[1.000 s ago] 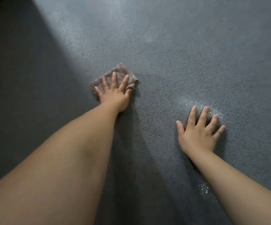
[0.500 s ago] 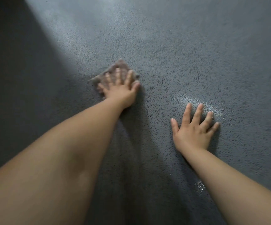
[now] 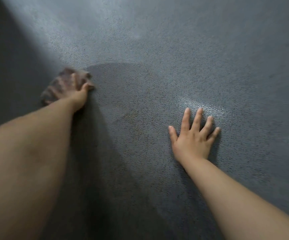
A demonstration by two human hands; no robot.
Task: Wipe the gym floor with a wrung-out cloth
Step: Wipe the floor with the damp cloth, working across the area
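A brownish-grey cloth [image 3: 63, 84] is pressed flat against the textured grey gym floor [image 3: 157, 75] at the left of the view, at the edge of a dark shadowed strip. It is covered by the left hand [image 3: 74, 94], whose fingers are spread over it and blurred, so that a curl or pinch cannot be told; only straight fingers laid on the cloth can be made out. The right hand [image 3: 193, 138] is laid palm-down on the bare floor, well apart from the cloth, fingers straight and splayed, nothing held. A wet sheen [image 3: 197, 105] is seen just beyond its fingertips.
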